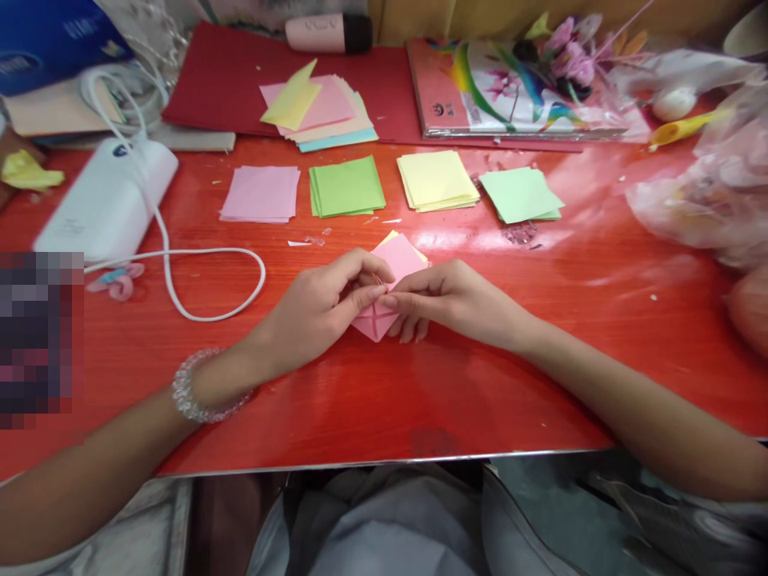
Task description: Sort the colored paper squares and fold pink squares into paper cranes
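Note:
Pinched between my two hands is a piece of pink paper (377, 322) with crease lines crossing on it. My left hand (327, 300), with a clear beaded bracelet (195, 392) at the wrist, grips the paper's left side between thumb and fingers. From the right, my right hand (456, 304) pinches it close to the left fingertips, other fingers curled below. Just beyond lies a pink square sheet (401, 254) with yellow paper peeking out under it. Fingers hide the middle of the folded paper.
Small paper stacks stand in a row: pink (261, 194), green (348, 188), yellow (437, 181) and mint (521, 194). Behind are loose coloured sheets (324, 104) and a paper pack (504, 88). A white power bank (108, 196) with a looping cable (216, 318) sits left; plastic bags (690, 192) lie right.

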A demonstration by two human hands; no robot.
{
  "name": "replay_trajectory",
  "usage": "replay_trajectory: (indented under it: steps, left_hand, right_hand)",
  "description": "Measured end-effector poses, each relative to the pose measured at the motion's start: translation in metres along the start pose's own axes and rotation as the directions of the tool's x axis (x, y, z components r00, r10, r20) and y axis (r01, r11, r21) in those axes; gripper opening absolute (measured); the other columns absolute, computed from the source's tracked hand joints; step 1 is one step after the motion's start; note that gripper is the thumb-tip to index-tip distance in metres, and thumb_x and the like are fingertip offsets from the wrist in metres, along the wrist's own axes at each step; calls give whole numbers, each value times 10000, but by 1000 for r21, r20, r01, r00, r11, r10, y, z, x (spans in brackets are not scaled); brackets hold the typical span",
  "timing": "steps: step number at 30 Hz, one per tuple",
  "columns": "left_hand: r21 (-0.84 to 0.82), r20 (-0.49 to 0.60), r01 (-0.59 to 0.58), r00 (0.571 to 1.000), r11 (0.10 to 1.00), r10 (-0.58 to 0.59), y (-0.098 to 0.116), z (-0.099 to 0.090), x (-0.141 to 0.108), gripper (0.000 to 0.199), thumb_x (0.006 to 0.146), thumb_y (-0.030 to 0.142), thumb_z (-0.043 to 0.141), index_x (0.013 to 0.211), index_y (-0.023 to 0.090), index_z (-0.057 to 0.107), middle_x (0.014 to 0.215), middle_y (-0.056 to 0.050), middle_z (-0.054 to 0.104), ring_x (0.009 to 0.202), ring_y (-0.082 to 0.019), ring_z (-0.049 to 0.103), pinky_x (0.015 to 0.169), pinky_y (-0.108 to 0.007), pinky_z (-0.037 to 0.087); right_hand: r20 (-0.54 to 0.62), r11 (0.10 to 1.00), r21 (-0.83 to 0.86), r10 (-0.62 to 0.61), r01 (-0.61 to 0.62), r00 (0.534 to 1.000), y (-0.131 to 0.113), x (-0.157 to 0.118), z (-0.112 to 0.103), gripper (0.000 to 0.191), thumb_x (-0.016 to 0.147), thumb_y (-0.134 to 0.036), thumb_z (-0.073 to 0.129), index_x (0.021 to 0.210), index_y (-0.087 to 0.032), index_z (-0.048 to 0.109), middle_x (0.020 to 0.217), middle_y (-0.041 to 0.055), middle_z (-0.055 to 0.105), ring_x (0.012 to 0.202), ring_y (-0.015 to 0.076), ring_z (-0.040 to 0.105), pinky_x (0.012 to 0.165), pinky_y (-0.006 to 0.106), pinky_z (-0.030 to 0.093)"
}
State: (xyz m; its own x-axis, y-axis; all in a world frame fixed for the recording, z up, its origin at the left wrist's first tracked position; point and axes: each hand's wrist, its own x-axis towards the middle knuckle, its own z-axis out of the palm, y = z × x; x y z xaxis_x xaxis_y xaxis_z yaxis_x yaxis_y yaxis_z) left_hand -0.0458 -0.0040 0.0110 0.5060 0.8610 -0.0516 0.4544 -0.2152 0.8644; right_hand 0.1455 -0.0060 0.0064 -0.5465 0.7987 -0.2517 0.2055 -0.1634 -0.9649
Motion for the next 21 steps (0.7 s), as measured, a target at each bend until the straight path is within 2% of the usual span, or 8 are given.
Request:
replay_trajectory:
  steps: [4, 8, 11, 13, 17, 21]
  left_hand:
    - [-63, 13, 20, 1000, 998, -19, 0, -2, 2, 244, 878, 398, 498, 993, 196, 572, 927, -15, 624, 838, -136, 576, 739, -211, 448]
    - [-51, 42, 111, 993, 993, -109, 2, -9, 7, 288, 892, 424, 441, 940, 198, 613, 917, -11, 639, 894, -156, 576, 753, -216, 440]
    - [-13, 109, 170, 980, 985, -167, 5, -16, 10, 312, 876, 421, 435, 846, 186, 638, 833, -9, 637, 849, -172, 579, 700, -227, 436]
    - [-10, 169, 168, 972, 986, -164, 5, -20, 10, 283, 856, 396, 456, 834, 181, 639, 836, -9, 638, 851, -176, 577, 698, -229, 432]
    - [-22, 238, 165, 959, 986, -155, 4, -22, 10, 247, 840, 377, 484, 896, 185, 630, 860, -5, 640, 857, -165, 575, 705, -227, 424]
    - [-66, 253, 211, 949, 975, -188, 3, -21, 10, 264, 839, 380, 508, 1005, 193, 593, 753, 17, 623, 746, -132, 567, 661, -215, 419]
  right_hand:
    - [-30, 999, -37, 1, -2, 1000, 2, -1, 2, 327, 822, -441, 596, 762, -130, 681, 669, 46, 703, 519, 98, 636, 463, 177, 506]
    - [-49, 1000, -2, 18, -18, 999, 0, -1, 3, 331, 809, -445, 614, 759, -122, 671, 670, 54, 706, 503, 99, 630, 464, 186, 503]
    - [-68, 1000, 22, 21, -20, 997, -1, 0, 3, 322, 800, -440, 624, 743, -126, 662, 644, 47, 699, 485, 100, 626, 457, 191, 497]
    - [-77, 999, 34, 19, -17, 997, -1, 0, 2, 323, 793, -444, 629, 722, -130, 654, 618, 38, 688, 475, 101, 622, 453, 194, 495]
    - [-73, 1000, 23, 10, -9, 997, 0, 0, 2, 319, 796, -436, 628, 714, -128, 647, 599, 29, 674, 483, 99, 621, 465, 188, 502]
    - [-54, 1000, -17, 17, -18, 998, -1, 0, 1, 291, 822, -399, 611, 736, -123, 644, 622, 34, 678, 509, 96, 630, 497, 182, 516]
